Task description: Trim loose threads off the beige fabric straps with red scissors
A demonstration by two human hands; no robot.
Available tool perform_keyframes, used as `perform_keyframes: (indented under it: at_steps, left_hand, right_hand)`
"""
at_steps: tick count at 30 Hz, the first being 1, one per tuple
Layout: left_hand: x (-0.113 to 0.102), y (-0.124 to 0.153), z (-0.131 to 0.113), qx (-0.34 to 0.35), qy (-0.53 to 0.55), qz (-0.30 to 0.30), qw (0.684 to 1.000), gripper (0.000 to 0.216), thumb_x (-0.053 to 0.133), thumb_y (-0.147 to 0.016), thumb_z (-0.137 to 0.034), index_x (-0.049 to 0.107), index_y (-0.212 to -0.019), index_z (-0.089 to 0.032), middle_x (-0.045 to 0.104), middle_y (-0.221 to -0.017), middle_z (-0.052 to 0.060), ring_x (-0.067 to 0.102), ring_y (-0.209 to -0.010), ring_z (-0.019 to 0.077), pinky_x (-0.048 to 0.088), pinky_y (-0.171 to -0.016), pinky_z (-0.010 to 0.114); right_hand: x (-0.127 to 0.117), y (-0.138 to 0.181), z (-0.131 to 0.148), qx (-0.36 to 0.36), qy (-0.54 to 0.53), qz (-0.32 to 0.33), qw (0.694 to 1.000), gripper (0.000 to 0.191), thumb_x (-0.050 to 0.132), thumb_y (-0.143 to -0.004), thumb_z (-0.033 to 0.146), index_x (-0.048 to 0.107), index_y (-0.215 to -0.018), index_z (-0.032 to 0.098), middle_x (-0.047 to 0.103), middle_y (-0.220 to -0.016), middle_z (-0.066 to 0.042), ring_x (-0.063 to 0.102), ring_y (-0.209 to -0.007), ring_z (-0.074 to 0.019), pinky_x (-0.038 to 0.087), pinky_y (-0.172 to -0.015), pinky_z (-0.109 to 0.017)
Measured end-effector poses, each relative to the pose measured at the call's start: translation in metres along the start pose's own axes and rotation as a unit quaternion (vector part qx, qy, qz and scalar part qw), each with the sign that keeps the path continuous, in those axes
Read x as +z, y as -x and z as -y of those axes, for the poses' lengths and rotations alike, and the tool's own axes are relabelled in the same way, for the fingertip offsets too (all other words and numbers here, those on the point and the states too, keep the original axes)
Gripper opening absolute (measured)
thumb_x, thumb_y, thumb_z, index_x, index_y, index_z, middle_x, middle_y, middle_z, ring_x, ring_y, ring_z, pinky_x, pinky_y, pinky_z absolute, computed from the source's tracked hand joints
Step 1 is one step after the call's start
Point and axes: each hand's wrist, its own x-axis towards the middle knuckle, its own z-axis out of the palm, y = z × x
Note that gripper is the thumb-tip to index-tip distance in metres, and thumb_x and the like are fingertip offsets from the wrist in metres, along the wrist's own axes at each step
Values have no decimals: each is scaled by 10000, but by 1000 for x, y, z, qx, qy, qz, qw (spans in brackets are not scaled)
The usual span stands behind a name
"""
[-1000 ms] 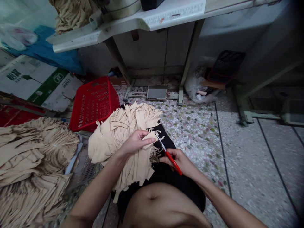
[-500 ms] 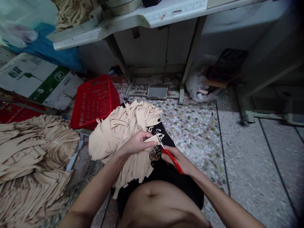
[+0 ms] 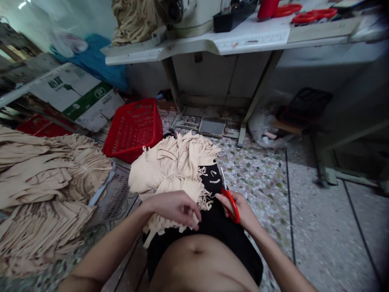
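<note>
my left hand (image 3: 172, 209) closed on beige fabric strips (image 3: 170, 170) | my right hand (image 3: 244, 213) gripping red-handled scissors (image 3: 231, 207), blades at 12 o'clock | red plastic basket (image 3: 132, 132) at 11 o'clock

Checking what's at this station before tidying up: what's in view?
fabric strip bundle: one, beige, on the person's lap
mesh crate: one, grey, at left
strip pile: one, beige, on the crate
basket: one, red, on floor ahead
carton: one, white and green, beyond the basket
table: one, white, straight ahead
sewing machine: one, off-white, on the table
scissors: one pair, red-handled, held at right
shorts: one pair, black, on the person
left hand: one, closed on the bundle
right hand: one, gripping the scissors
</note>
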Motion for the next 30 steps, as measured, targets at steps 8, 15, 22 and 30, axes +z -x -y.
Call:
perform_keyframes:
  at_steps: [8,15,22,30]
  left_hand:
    - [-56,-17,47,33,38,-447,893,438,754,-834,-494,720,-1050,-114,664,-770,40,581,-636,126,451,-560,211]
    - [-65,-63,50,86,44,-447,889,366,820,-761,-447,693,-869,-121,636,-790,23,543,-639,115,411,-583,214]
    - [-63,-61,33,86,26,-413,906,291,762,-846,-407,748,-935,-131,716,-901,74,641,-779,155,496,-705,245]
    - [-60,-69,18,45,156,-327,931,410,896,-708,-385,726,-973,-123,715,-888,54,651,-767,133,521,-724,246]
  right_hand:
    - [13,-10,12,-22,12,-2,1000,539,691,-832,697,481,-671,227,522,-471,54,486,-390,-120,354,-427,-237]
    - [19,-13,15,-32,18,14,999,500,723,-832,640,506,-672,219,533,-466,53,477,-386,-115,343,-424,-232]
    - [4,-14,6,0,21,14,1000,521,763,-789,643,479,-664,226,505,-463,63,481,-393,-119,335,-429,-230]
    - [-4,-7,8,-80,97,43,991,462,553,-973,634,507,-784,216,571,-657,15,539,-591,-157,405,-559,-263]
